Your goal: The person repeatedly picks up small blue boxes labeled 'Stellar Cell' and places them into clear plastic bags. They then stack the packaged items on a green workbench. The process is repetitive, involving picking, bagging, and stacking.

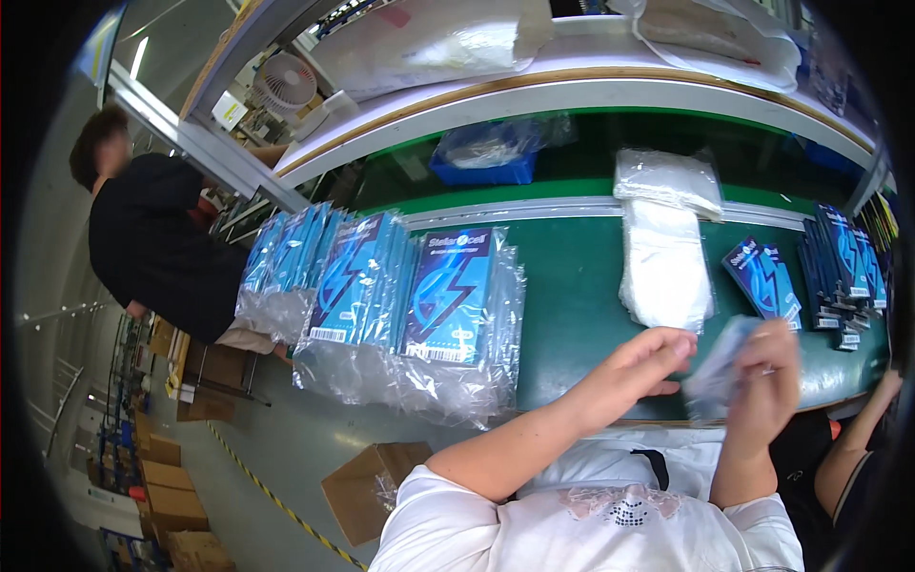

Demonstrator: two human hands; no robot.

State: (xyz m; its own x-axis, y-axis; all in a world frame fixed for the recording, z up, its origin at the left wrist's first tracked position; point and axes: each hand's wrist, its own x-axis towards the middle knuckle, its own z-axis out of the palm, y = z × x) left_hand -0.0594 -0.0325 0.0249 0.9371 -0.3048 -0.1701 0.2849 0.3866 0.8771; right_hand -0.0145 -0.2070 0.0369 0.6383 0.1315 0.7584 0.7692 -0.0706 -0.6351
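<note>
My right hand point(772, 372) is closed on a blurred blue-and-clear packet point(717, 374) near the front edge of the green table. Motion smears the packet, so whether a card sits inside the plastic cannot be made out. My left hand point(648, 364) is just left of the packet, fingers apart and nothing seen in them. Beyond my hands lies a stack of clear plastic bags point(664, 262), with another bundle of bags point(669, 181) on its far end. A few blue printed cards point(764, 276) rest on the table past my right hand.
Rows of bagged blue card packs point(448, 300) stand at the left of the table point(562, 286). More dark-blue packs point(843, 262) are piled at the right. A blue bin point(486, 162) sits under the shelf. A cardboard box point(372, 486) is on the floor; a person point(157, 238) stands at left.
</note>
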